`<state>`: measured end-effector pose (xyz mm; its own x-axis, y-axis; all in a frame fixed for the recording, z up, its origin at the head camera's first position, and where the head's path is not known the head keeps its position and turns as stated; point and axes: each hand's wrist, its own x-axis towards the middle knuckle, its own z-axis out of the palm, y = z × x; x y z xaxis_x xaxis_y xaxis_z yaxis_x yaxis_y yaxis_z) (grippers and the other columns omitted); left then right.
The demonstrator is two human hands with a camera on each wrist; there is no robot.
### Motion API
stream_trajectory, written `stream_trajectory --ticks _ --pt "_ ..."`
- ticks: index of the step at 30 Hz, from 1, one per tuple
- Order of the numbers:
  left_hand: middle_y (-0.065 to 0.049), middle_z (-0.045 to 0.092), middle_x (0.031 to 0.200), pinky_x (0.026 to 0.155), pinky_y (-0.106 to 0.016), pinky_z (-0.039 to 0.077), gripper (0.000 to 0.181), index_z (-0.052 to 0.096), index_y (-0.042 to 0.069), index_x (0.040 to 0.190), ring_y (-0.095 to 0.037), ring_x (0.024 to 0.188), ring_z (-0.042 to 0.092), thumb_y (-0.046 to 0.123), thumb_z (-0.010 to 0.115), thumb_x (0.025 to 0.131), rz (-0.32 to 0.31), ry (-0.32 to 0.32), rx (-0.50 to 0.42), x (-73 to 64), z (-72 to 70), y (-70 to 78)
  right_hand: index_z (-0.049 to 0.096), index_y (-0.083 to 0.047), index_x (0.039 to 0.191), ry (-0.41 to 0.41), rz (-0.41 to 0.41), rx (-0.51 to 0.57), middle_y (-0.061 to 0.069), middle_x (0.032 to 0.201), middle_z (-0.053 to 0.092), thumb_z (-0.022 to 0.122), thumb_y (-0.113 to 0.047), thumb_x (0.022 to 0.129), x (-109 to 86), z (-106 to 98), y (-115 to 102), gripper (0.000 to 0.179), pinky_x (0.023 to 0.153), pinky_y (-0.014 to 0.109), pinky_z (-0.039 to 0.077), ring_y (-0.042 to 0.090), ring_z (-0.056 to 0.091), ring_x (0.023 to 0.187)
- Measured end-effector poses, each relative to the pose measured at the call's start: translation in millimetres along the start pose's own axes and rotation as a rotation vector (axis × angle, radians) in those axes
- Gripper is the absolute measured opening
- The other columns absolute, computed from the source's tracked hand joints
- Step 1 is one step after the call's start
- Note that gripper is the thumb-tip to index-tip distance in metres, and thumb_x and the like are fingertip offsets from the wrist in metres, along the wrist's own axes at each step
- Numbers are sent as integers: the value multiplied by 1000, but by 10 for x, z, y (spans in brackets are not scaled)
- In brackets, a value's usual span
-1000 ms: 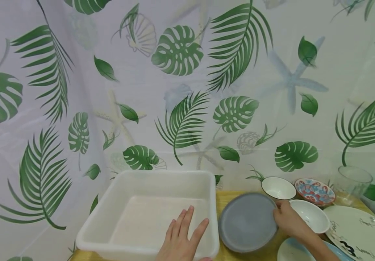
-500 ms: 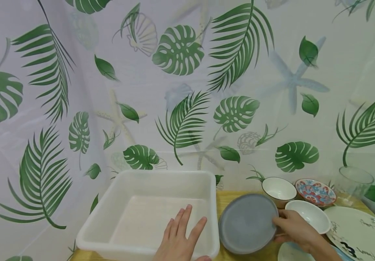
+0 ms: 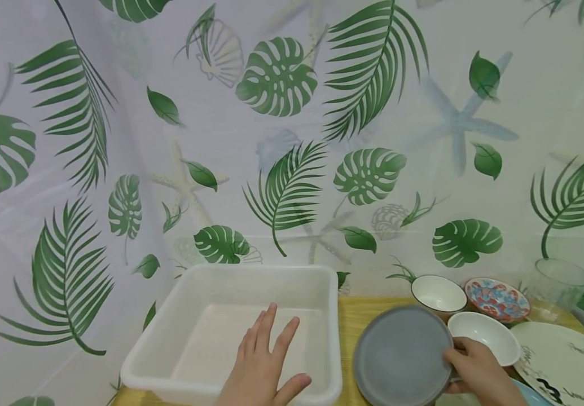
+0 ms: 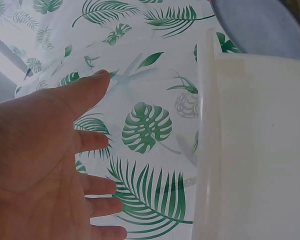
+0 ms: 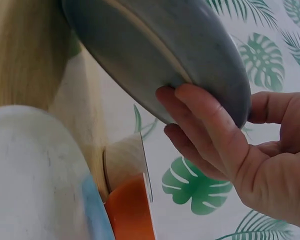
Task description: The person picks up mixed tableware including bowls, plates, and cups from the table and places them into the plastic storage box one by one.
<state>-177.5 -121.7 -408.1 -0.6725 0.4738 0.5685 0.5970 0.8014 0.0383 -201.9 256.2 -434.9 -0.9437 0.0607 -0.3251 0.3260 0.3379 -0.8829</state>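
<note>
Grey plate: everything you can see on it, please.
The grey plate is round and shallow with a low raised rim, matte and ceramic-looking. The right wrist view shows its underside, grey too, with a paler ring line. No food or other thing lies on its face. The right hand grips its edge, thumb on the upper side, fingers underneath, holding it tilted. In the head view it sits between the white tub and the white bowl. Whether it touches the table is unclear.

matt-finish grey plate at right, smooth plastic tub at left, wood-grain tabletop, transparent smooth-walled cup far right
</note>
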Motion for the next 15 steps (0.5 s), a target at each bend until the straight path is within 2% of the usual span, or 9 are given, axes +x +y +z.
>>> stream_trajectory --ticks 5,7,10,12,15 --pt "-28 28 154 98 -63 42 72 35 14 152 -46 135 38 62 42 99 -57 -28 -80 20 -29 -74 32 26 135 16 6 4 28 109 62 43 -10 94 -57 -78 42 55 71 39 60 24 68 86" --pt "-28 27 155 98 -65 41 72 34 14 152 -47 136 37 58 49 98 -89 -47 -111 25 -47 -87 31 25 137 17 3 19 32 114 60 44 -10 94 -63 -84 31 56 71 39 60 24 68 88" --pt "-27 27 155 98 -66 40 73 35 13 152 -48 136 36 48 62 95 -122 -67 -141 41 -81 -94 26 23 140 16 -3 31 40 130 49 44 -9 95 -68 -73 0 58 72 40 60 24 67 90" --pt "-27 28 154 98 -66 40 72 36 12 151 -48 136 37 44 65 93 -129 -70 -146 50 -99 -95 24 23 141 21 1 42 42 136 44 45 -8 95 -79 -60 -24 60 72 41 60 25 68 90" --pt "-27 33 152 97 -64 42 69 40 10 149 -47 134 39 46 64 94 -129 -66 -128 53 -109 -108 24 22 142 30 9 31 41 136 45 47 -9 95 -88 -72 -40 62 71 41 60 24 68 90"
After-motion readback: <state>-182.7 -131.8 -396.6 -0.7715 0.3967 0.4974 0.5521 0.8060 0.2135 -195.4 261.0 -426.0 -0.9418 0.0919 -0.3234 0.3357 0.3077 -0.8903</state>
